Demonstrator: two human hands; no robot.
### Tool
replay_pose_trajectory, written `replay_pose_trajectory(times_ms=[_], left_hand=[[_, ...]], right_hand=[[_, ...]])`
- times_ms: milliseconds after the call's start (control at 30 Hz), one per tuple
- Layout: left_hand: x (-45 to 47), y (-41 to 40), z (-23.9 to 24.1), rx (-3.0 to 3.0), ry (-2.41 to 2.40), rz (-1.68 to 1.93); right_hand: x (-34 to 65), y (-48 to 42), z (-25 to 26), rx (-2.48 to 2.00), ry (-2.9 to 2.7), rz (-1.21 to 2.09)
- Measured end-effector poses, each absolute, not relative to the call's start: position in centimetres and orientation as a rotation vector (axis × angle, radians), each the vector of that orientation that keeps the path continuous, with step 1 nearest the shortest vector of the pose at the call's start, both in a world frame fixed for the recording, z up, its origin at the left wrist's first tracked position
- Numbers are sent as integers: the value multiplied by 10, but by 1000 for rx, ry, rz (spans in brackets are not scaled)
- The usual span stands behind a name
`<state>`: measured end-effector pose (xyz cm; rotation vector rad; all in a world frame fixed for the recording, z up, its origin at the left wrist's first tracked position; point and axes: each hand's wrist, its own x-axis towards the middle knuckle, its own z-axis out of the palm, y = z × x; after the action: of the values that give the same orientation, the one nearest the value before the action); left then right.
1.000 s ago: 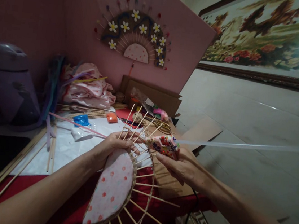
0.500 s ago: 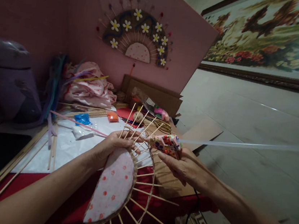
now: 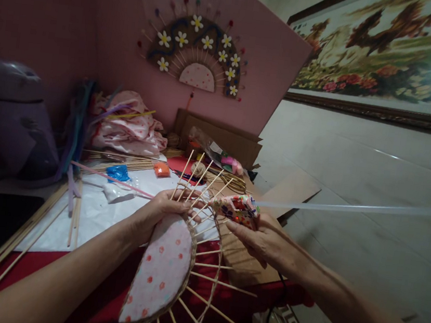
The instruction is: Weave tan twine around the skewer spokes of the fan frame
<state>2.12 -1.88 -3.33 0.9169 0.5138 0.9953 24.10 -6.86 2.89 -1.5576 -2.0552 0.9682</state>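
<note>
My left hand (image 3: pixel 168 209) grips the upper end of a half-round craft piece (image 3: pixel 163 270), covered in pale pink cloth with red dots. Thin wooden sticks (image 3: pixel 220 282) fan out from its curved, twine-edged rim, and a loop of twine (image 3: pixel 220 259) runs across them. My right hand (image 3: pixel 264 241) is closed around a hot glue gun (image 3: pixel 237 208) wrapped in flowered cloth, a small red light glowing on it. A long translucent glue stick (image 3: pixel 335 206) sticks out of its back. The gun's tip is close to the sticks by my left fingers; whether it touches cannot be made out.
On the table lie bundled sticks (image 3: pixel 38 223), a blue packet (image 3: pixel 118 172), an orange packet (image 3: pixel 162 169) and a twine ball (image 3: pixel 198 170). Folded pink cloth (image 3: pixel 129 125) and cardboard (image 3: pixel 218 135) sit behind. A finished fan-shaped decoration (image 3: pixel 198 49) hangs on the wall. A cord (image 3: pixel 269 320) dangles below my right wrist.
The view has shifted very slightly. Both hands, the craft piece and the glue gun keep nearly the same positions.
</note>
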Motion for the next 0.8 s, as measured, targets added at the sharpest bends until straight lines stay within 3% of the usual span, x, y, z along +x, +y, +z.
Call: replay_pose_trajectory(times_ms=[800], left_hand=[[20, -21, -30, 908, 515, 992]], right_hand=[[239, -70, 32, -1536, -2054, 984]])
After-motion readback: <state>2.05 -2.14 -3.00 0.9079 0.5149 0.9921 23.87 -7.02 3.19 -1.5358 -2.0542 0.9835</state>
